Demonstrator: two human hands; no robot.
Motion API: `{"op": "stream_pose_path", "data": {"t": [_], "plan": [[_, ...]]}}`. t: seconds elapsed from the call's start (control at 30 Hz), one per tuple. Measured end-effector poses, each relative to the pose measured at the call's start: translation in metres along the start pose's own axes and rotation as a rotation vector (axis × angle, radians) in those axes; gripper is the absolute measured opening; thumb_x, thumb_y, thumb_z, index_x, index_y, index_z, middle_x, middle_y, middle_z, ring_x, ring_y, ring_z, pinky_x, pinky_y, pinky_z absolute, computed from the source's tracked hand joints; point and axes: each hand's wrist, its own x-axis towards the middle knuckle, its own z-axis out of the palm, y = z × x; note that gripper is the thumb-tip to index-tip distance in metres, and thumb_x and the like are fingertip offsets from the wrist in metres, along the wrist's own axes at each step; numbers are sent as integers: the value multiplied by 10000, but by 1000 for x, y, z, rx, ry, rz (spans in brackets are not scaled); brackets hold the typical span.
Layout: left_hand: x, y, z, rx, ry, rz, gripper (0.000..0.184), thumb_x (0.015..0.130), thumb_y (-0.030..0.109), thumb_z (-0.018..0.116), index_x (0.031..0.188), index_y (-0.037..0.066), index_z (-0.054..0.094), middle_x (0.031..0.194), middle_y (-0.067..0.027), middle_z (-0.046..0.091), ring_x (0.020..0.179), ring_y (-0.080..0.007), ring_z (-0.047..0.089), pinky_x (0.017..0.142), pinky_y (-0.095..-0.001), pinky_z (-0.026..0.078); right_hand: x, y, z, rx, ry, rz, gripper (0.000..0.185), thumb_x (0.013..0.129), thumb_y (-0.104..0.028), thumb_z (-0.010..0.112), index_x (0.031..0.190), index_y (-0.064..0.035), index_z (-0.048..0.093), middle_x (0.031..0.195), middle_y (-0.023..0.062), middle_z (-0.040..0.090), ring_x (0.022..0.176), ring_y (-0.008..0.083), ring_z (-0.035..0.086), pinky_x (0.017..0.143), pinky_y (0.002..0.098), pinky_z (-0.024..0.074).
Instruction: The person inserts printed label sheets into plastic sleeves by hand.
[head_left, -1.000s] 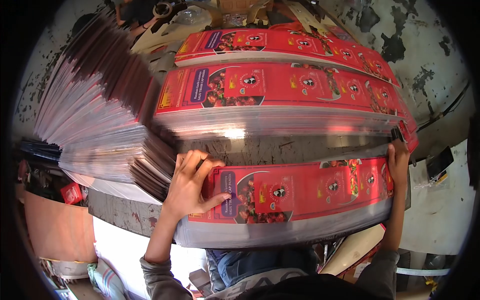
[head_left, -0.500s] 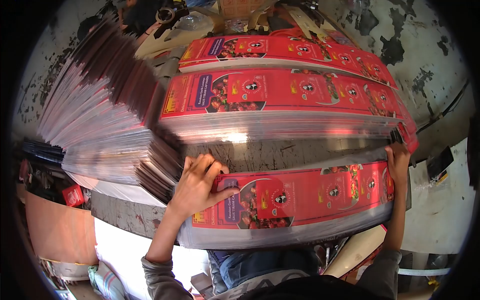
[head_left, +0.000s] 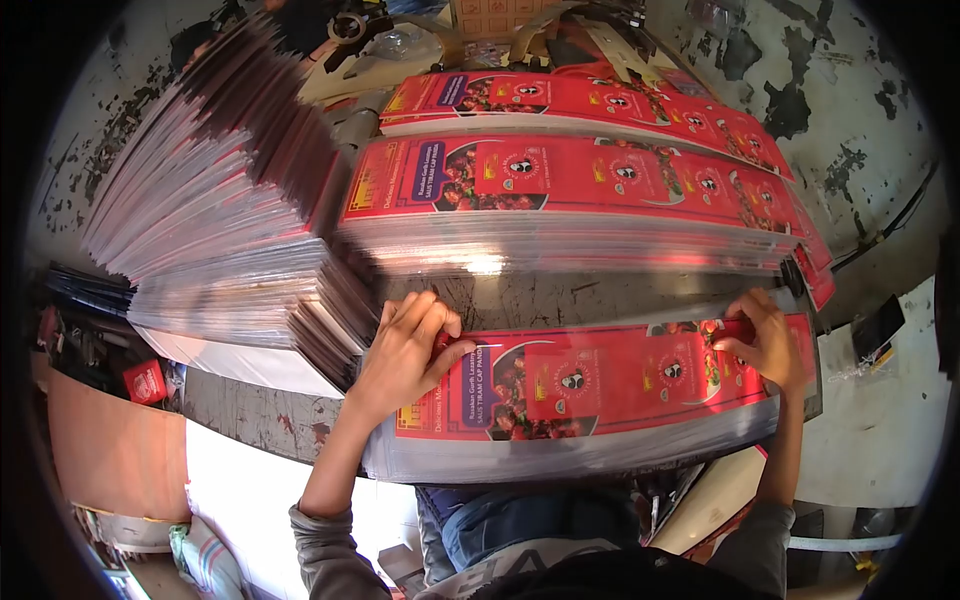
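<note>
A stack of red printed plastic sheets [head_left: 630, 375] lies on the dark worn table, nearest my body. My left hand [head_left: 412, 350] is at its left end, thumb on the top sheet and fingers curled over the far edge. At the right part of the same stack, my right hand [head_left: 765, 345] has its thumb on the print and its fingers bent over the far edge. Behind it stands a taller stack of the same red sheets [head_left: 580, 180], with another red stack [head_left: 590, 100] farther back.
Fanned piles of clear sheets [head_left: 220, 220] fill the left side. A small red packet [head_left: 145, 382] sits below them. Part of another person [head_left: 300, 25] shows at the top left. A peeling wall [head_left: 790, 70] stands at the right.
My right hand has moved left from the stack's right end onto the printed face. The view has shifted slightly, and my left hand remains at the left end.
</note>
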Motion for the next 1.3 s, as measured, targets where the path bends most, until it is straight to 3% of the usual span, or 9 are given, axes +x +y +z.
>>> {"op": "stream_pose_path", "data": {"t": [0.27,0.47,0.7,0.8,0.9,1.23,1.3], "plan": [[0,0,-2,88,94,42,178,778,174,649,792,61,512,771,-48,490,760,-221,498,693,-335,351,8,-6,9,53,92,-76,300,699,-224,706,800,-15,517,763,103,473,758,299,465,694,381,390],[-2,-1,-7,128,156,-12,161,787,177,637,783,49,540,745,-56,512,717,-228,507,659,-342,371,-6,22,-17,-11,33,91,295,659,-149,734,772,-9,500,772,87,484,746,263,479,673,346,384],[-2,1,-6,137,166,-37,148,785,151,643,783,43,542,741,-62,511,708,-237,511,666,-343,381,-23,59,-9,60,297,115,205,680,-46,692,735,-2,499,733,71,488,713,212,472,644,310,377],[-3,0,-6,68,152,-47,171,755,149,674,785,43,543,748,-73,503,720,-247,511,669,-350,385,-24,58,-6,60,312,129,184,706,-59,667,742,-4,495,736,80,483,708,232,465,653,320,369],[-5,4,-8,189,141,-89,225,698,159,718,782,52,539,752,-83,477,742,-267,505,669,-366,385,-23,61,-4,9,341,100,172,729,-75,643,760,-4,490,746,92,478,713,257,458,672,332,361],[-4,3,-6,135,95,-42,154,760,102,646,789,31,512,765,-91,483,722,-270,489,683,-373,381,-20,60,-2,-5,331,93,159,751,-50,607,791,13,467,768,121,476,729,301,453,690,352,362],[-6,2,-5,113,99,-71,139,775,90,629,792,26,507,765,-95,486,725,-272,492,696,-377,379,-21,64,-1,-59,304,81,123,788,-45,564,816,16,461,764,114,456,715,256,465,669,308,377]]}}
